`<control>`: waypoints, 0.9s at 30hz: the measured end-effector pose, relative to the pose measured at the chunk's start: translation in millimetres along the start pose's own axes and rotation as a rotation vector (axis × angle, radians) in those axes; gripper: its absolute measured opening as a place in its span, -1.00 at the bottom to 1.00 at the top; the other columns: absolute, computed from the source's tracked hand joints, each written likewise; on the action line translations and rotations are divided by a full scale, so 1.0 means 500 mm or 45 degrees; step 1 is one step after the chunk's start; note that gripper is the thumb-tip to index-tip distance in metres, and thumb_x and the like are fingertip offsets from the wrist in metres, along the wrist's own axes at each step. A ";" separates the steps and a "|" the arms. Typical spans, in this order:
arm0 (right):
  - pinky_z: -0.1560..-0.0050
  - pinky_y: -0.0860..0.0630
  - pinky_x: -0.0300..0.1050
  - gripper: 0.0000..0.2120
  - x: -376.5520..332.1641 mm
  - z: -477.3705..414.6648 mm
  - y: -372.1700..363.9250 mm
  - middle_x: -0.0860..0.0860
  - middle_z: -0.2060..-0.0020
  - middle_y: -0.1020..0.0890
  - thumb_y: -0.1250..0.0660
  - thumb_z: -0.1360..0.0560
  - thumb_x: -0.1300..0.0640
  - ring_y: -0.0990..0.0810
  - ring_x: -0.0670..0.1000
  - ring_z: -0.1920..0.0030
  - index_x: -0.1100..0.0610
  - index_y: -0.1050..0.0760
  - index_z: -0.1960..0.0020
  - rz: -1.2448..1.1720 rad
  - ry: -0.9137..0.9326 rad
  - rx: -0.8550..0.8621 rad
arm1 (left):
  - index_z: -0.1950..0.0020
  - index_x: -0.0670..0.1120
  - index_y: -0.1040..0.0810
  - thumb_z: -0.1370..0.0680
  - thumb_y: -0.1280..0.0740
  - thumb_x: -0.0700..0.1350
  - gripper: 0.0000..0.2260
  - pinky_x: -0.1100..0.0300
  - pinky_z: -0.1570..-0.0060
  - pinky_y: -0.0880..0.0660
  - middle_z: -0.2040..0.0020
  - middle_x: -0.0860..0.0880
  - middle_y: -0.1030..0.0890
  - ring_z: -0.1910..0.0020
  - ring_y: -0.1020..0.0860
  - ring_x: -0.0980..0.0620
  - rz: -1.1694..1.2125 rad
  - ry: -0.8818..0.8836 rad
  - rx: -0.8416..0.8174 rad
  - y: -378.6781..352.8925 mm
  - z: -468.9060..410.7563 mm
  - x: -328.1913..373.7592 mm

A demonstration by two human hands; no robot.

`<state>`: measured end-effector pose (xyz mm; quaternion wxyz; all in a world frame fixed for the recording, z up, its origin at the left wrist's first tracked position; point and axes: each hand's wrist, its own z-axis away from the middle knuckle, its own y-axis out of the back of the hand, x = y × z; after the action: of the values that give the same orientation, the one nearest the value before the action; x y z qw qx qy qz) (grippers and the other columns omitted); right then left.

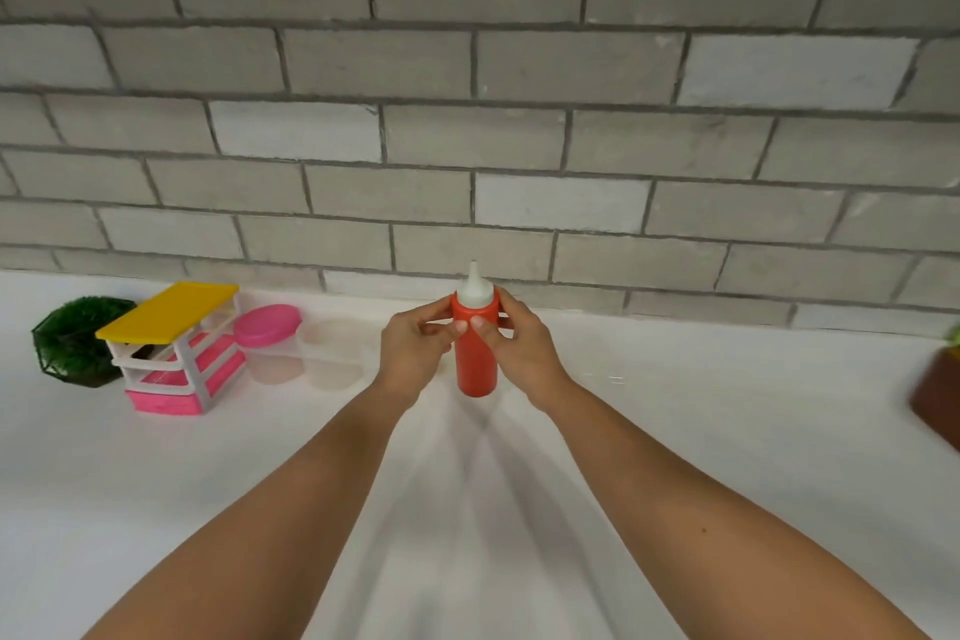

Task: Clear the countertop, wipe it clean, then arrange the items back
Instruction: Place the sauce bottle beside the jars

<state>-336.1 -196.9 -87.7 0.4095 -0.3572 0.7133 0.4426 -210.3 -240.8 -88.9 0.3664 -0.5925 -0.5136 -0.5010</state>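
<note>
Centre-far on the white table (182, 509), red squeeze bottle (475, 364) held upright. Left hand (415, 353) and right hand (522, 353) have fingers clamped round its shoulder, probably steadying it for placement right of the pink-lidded container (270, 343).

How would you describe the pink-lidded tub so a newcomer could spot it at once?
From the grey brick wall, drop to the white counter and look toward its left side. Between the yellow-topped drawers and a clear tub stands the pink-lidded tub. It alone there has a round pink lid.
</note>
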 end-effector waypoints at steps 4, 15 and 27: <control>-0.16 -0.40 -0.17 -0.61 0.019 -0.036 -0.018 0.00 -0.20 -0.54 -0.28 -0.55 0.09 -0.49 0.01 -0.17 0.05 -0.37 -0.36 -0.025 -0.023 -0.020 | -0.26 -0.09 -0.54 -0.49 -0.38 -0.24 -0.66 0.30 0.12 -0.52 -0.02 0.01 -0.62 0.09 -0.56 0.05 -0.043 0.005 0.023 0.000 -0.036 -0.028; -0.17 -0.41 -0.13 -0.65 0.041 -0.091 -0.056 0.00 -0.19 -0.55 -0.28 -0.55 0.09 -0.50 0.04 -0.15 0.04 -0.41 -0.33 -0.012 -0.081 -0.032 | -0.27 -0.09 -0.53 -0.49 -0.38 -0.23 -0.66 0.15 -0.16 -0.48 -0.03 -0.01 -0.63 0.08 -0.56 0.08 -0.122 0.025 0.056 0.014 -0.089 -0.068; -0.33 -0.35 -0.05 -0.54 0.050 -0.097 -0.057 0.05 -0.35 -0.41 -0.16 -0.60 0.15 -0.41 0.06 -0.31 -0.02 -0.19 -0.48 0.002 -0.161 -0.066 | -0.30 -0.13 -0.50 -0.52 -0.32 -0.26 -0.67 0.15 -0.29 -0.39 -0.18 -0.06 -0.60 -0.17 -0.54 0.02 -0.109 0.063 0.117 0.000 -0.100 -0.081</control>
<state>-334.3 -255.3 -106.8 0.4440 -0.3386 0.6746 0.4828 -220.1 -297.7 -116.6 0.3838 -0.5400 -0.5517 -0.5067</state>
